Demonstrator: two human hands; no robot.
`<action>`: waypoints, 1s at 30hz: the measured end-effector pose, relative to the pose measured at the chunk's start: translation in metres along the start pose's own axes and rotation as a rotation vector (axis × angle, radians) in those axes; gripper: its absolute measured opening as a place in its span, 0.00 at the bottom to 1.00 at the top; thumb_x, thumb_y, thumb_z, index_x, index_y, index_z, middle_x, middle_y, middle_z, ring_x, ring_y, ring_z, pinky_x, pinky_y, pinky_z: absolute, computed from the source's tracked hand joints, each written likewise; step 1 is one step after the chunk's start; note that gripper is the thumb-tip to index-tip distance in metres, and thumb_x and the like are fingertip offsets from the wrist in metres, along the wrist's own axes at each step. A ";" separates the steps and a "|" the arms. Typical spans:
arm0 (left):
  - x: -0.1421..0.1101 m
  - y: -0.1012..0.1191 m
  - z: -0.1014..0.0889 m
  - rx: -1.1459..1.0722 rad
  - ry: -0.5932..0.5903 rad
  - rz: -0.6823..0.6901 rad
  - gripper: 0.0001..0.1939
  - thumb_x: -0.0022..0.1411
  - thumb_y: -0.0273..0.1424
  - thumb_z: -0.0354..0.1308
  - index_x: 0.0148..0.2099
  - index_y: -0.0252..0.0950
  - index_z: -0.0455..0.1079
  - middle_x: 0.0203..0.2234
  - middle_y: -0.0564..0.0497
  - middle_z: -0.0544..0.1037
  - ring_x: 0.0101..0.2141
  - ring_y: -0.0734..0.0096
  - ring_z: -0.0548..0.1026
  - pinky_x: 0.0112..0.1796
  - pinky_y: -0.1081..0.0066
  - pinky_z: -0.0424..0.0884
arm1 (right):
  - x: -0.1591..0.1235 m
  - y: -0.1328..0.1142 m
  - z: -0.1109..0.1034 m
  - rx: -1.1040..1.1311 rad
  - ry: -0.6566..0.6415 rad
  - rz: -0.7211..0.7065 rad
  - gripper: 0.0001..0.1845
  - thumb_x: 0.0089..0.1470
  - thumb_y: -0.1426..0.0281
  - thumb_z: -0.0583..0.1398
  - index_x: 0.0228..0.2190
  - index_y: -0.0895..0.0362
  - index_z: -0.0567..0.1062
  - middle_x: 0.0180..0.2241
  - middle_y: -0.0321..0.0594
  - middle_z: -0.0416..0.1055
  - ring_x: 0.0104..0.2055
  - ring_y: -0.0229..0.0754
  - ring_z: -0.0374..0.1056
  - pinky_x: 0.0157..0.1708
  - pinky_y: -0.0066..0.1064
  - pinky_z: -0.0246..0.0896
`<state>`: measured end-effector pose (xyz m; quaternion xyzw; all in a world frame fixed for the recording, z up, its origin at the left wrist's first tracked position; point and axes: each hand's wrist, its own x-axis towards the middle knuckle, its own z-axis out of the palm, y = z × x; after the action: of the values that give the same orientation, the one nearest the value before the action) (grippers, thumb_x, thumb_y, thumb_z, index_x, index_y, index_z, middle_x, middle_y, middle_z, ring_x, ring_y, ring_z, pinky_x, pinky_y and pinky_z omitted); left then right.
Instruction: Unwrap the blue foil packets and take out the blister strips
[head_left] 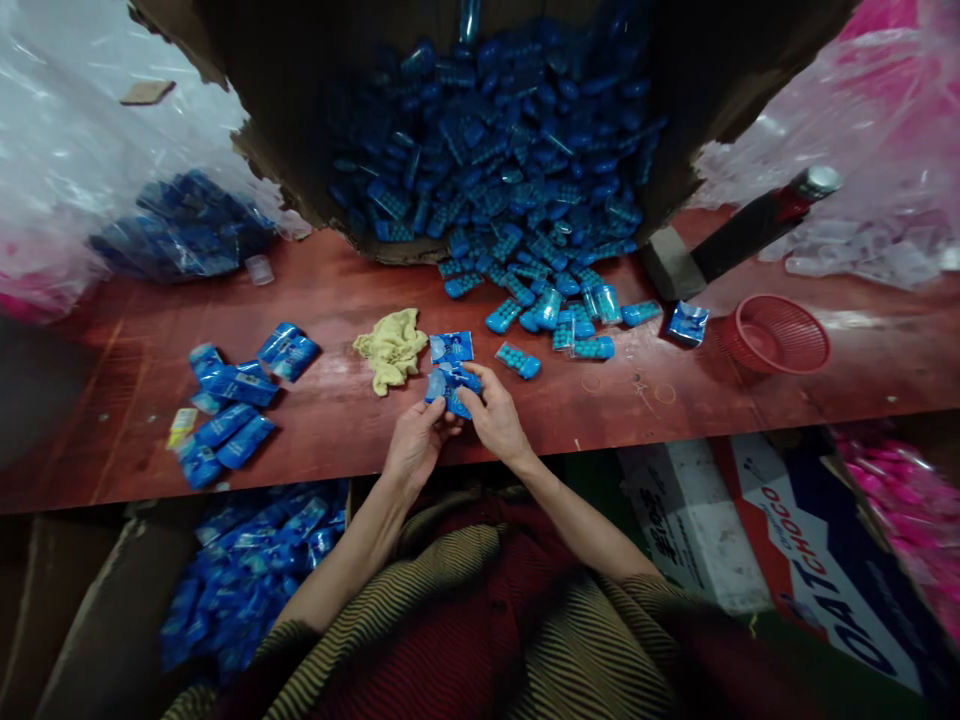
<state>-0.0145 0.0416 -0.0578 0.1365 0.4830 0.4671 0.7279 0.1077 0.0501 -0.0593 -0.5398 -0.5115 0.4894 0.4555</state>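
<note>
Near the table's front edge, my left hand [420, 437] and my right hand [496, 418] are closed together on a blue printed packet [447, 384]. My thumbs press on it from above; the fingers underneath are partly hidden. Just beyond it lies a flat blue printed card or label [451, 347]. A crumpled yellow cloth [392, 348] is to the left of it. To the right lies a small clear bottle with blue beads [517, 361]. Several blue wrapped packs [238, 383] rest on the left part of the table.
A torn cardboard box [300, 190] spills many blue bead bottles [517, 180] onto the red table [525, 420]. Rightward are a hammer-like tool [742, 235], a small blue stack [688, 323] and a red plastic basket [780, 335]. Below the left edge sits a heap of blue packs [255, 570].
</note>
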 end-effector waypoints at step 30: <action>-0.005 0.003 -0.002 0.100 -0.034 -0.052 0.15 0.44 0.34 0.68 0.29 0.31 0.68 0.19 0.50 0.74 0.21 0.72 0.73 0.22 0.75 0.69 | 0.003 -0.003 -0.006 -0.261 -0.130 -0.074 0.21 0.56 0.59 0.51 0.16 0.56 0.60 0.17 0.30 0.55 0.23 0.33 0.52 0.26 0.26 0.47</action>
<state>-0.0185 0.0387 -0.0540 0.1681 0.4970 0.4208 0.7401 0.1132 0.0538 -0.0560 -0.5425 -0.6186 0.4354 0.3652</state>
